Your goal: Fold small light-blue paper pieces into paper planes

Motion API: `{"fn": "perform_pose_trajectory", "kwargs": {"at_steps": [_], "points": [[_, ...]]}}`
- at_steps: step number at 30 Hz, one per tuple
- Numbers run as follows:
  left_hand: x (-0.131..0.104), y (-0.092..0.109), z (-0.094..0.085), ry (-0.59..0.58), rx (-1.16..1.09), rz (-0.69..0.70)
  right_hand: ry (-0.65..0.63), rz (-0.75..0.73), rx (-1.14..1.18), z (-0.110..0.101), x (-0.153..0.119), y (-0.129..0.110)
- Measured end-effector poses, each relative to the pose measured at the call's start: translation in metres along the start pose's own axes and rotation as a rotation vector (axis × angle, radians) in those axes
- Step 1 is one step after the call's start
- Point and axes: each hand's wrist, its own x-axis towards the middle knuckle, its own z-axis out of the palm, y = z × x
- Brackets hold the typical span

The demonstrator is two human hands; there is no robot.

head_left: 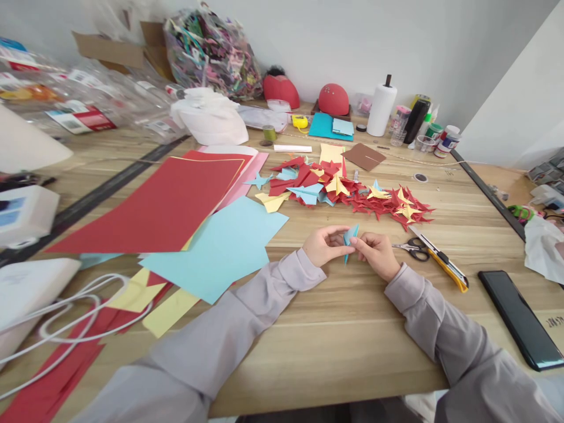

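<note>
A small folded piece of light blue paper (351,234) is held upright between my two hands, above the wooden table (335,352). My left hand (324,245) grips its left side between thumb and fingers. From the right, my right hand (376,252) pinches the same paper, thumb and fingertips closed together. Just beyond lies a heap of folded paper pieces (304,176), mostly red, with some yellow and blue ones, several shaped like stars. Black-handled scissors (416,249) and a yellow utility knife (447,267) rest right of my right hand.
Large red sheets (163,200) and blue sheets (215,241) spread on the left, near a white cable (88,317). A black phone (520,317) lies at right. Along the back stand a white bottle (382,110), small jars and a bag of colourful scraps (211,56).
</note>
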Motion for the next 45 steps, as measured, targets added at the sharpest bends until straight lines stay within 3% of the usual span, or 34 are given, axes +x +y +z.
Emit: {"fn": "perform_pose_trajectory", "kwargs": {"at_steps": [9, 13, 27, 35, 45], "points": [[-0.001, 0.007, 0.000, 0.028, -0.003, 0.009, 0.028, 0.011, 0.046, 0.000, 0.000, 0.001], [-0.001, 0.005, -0.001, 0.019, -0.013, 0.041, 0.098, -0.015, 0.041, 0.001, 0.000, 0.002], [-0.005, 0.002, 0.000, -0.089, -0.064, 0.113, 0.110, -0.164, -0.194, 0.006, -0.003, 0.015], [-0.002, -0.003, -0.002, -0.130, -0.037, 0.113, 0.203, -0.169, -0.146, 0.004, -0.002, 0.019], [-0.005, 0.005, -0.002, -0.086, -0.042, 0.162, 0.158, -0.172, -0.174, 0.003, -0.002, 0.018]]}}
